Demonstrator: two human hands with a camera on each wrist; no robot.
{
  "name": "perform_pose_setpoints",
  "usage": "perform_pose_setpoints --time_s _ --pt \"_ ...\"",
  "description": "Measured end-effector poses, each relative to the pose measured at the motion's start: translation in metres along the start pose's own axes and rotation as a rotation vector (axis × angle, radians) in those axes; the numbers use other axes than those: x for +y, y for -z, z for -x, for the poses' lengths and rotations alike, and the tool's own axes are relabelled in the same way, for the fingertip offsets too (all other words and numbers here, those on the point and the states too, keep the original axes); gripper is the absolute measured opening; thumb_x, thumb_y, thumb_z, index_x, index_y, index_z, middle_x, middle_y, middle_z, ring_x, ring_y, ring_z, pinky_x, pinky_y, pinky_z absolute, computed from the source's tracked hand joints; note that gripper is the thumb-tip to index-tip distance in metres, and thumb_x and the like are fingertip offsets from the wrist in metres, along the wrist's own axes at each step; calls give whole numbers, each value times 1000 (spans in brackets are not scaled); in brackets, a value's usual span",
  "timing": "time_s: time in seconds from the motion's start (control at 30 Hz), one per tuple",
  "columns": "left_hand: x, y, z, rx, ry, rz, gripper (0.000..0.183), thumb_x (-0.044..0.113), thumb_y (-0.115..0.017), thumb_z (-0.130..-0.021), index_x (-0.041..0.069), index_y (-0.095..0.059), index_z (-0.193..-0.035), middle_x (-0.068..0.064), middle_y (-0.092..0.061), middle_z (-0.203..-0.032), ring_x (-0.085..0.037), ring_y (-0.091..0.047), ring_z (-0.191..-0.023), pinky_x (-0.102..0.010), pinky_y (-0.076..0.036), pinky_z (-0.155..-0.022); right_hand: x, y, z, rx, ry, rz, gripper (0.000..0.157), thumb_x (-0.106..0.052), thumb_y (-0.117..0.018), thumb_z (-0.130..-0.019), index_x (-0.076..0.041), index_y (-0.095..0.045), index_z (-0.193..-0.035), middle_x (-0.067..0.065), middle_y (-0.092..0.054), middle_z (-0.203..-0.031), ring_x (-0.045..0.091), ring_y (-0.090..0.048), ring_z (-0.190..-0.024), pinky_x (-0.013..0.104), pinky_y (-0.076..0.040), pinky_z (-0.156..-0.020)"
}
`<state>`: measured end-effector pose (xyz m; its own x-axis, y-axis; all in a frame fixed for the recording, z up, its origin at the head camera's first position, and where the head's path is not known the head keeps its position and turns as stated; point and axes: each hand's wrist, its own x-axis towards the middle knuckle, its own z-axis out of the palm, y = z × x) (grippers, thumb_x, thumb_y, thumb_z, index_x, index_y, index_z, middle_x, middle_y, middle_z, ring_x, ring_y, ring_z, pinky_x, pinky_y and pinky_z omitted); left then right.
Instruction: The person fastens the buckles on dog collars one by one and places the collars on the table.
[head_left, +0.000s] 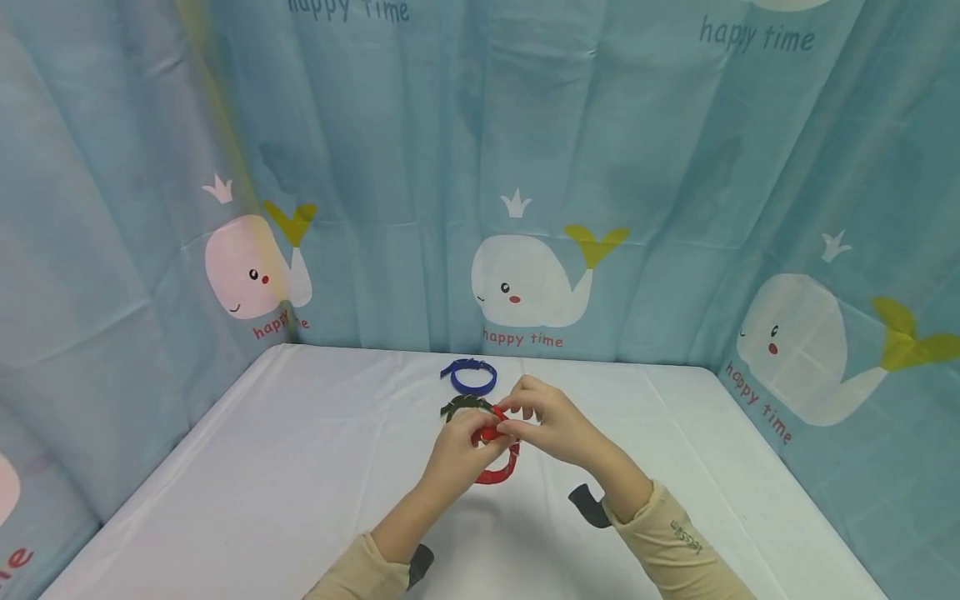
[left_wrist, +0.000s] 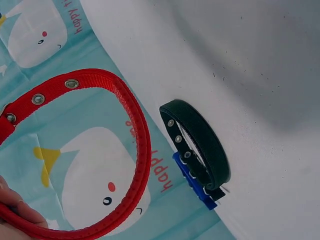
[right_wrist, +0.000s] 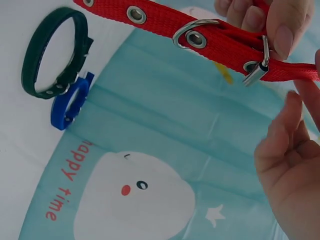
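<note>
Both hands hold a red pet collar [head_left: 501,475], raised above the white table. In the right wrist view its strap, with metal eyelets and a D-ring, runs through a silver buckle [right_wrist: 257,72]. My left hand [head_left: 459,450] pinches the collar beside the buckle; its fingertips show at the top of the right wrist view. My right hand [head_left: 558,425] holds the strap on the other side of the buckle, with its fingertips partly cut off in the right wrist view. The collar's round loop [left_wrist: 142,145] hangs in the left wrist view.
Behind the hands, a dark green collar [left_wrist: 212,142] and a blue collar [head_left: 474,379] lie buckled into loops on the white table [head_left: 322,467]. A light blue curtain [head_left: 405,250] with whale prints stands behind the table's far edge.
</note>
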<state>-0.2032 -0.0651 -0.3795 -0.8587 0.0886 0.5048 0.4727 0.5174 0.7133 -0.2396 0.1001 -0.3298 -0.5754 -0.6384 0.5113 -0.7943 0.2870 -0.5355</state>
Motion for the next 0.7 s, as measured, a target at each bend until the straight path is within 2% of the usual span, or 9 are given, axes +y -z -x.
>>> perform_pose_setpoints --time_s 0.13,0.27,0.53,0.7 --pt "0 0 0 -5 -1 -12 13 22 -73 -78 13 -68 -86 8 -61 -78 -10 -46 -75 -19 -45 -60 1 -1 0 -2 9 -57 11 -5 -67 -81 -5 -66 -93 1 -59 -83 8 -51 -65 23 -45 -57" --pt "1 0 0 -20 17 -12 13 21 -73 -78 13 -68 -87 8 -62 -80 -10 -48 -77 -19 -46 -62 3 -1 -1 -1 -4 -71 11 -4 -64 -83 -4 -65 -94 3 -61 -85 10 -56 -70 25 -48 -62" --pt "0 0 -1 -57 31 -7 13 17 -71 -79 10 -69 -90 5 -64 -83 -11 -52 -78 -20 -48 -64 1 2 -1 11 -16 -94 11 1 -60 -85 -4 -63 -94 5 -61 -88 13 -57 -75 26 -50 -68" --pt "0 -1 -1 -63 46 -22 13 19 -71 -79 11 -69 -89 5 -64 -84 -12 -54 -82 -21 -48 -67 1 4 -1 13 -70 -158 8 -1 -58 -87 -5 -61 -92 4 -59 -85 16 -56 -73 27 -51 -69"
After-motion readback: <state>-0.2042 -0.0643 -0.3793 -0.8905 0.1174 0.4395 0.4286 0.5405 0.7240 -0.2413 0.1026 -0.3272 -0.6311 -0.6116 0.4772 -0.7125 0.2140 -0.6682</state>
